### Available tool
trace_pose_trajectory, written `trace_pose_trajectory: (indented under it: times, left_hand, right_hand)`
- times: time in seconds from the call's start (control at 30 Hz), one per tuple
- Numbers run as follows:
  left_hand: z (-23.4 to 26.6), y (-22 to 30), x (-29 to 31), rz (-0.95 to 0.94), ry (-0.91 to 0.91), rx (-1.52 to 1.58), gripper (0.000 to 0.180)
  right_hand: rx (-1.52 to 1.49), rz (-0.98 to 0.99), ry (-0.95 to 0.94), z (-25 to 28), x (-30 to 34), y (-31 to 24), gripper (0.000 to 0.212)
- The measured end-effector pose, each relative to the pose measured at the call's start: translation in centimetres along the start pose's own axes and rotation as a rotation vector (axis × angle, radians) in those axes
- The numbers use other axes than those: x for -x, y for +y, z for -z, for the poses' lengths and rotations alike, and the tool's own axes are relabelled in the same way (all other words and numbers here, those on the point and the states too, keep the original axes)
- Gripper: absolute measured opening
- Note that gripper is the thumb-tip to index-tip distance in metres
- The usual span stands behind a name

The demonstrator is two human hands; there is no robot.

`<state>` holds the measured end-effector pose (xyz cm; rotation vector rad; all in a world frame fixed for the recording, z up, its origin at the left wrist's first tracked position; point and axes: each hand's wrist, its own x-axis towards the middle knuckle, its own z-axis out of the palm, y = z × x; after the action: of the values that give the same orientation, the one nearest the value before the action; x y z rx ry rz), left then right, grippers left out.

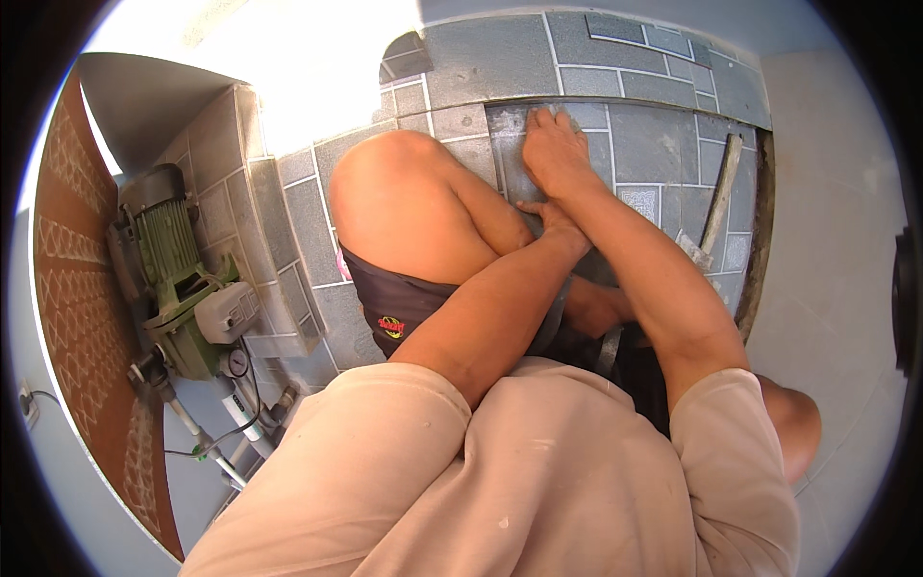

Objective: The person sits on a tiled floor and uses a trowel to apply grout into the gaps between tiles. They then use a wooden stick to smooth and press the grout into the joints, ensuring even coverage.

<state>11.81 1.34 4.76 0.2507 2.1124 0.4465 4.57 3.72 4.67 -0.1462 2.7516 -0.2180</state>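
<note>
My right hand [556, 154] reaches forward over the grey tiled surface [654, 144], its fingers spread a little and their tips pressed down near a raised tile edge. Beneath it lies a plain dark grey tile [510, 159]. Closer to me, my left hand [556, 223] rests low beside the right wrist with the thumb held out to the left. Its other fingers are mostly hidden by the right forearm. I see nothing gripped in either hand. My left arm passes over my bent left knee, and a bare foot [591, 310] is tucked below my forearms.
A wooden stick-like handle [721, 192] with a pale flat end lies on the tiles to the right. A dark gap borders the tiling there, beside a pale floor [827, 221]. At left stand a green motor pump [178, 269] with pipes and a reddish-brown patterned panel [82, 288].
</note>
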Motion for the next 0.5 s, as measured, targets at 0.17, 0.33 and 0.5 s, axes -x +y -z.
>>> trace_pose_trajectory:
  times: [0.17,0.33,0.5]
  left_hand:
    - [-0.5,-0.4,-0.1,-0.001,0.016,0.036,0.081]
    - [-0.8,-0.6,-0.6,-0.005,0.041,0.057,0.081]
    - [-0.9,-0.7,-0.7,0.008,0.075,0.076,0.081]
  right_hand:
    - [-0.131,-0.068,-0.002,-1.0,0.0,-0.6,0.054]
    - [-0.169,-0.099,-0.048,0.0,-0.4,-0.6,0.057]
    - [-0.262,-0.191,0.016,-1.0,-0.3,-0.1,0.057]
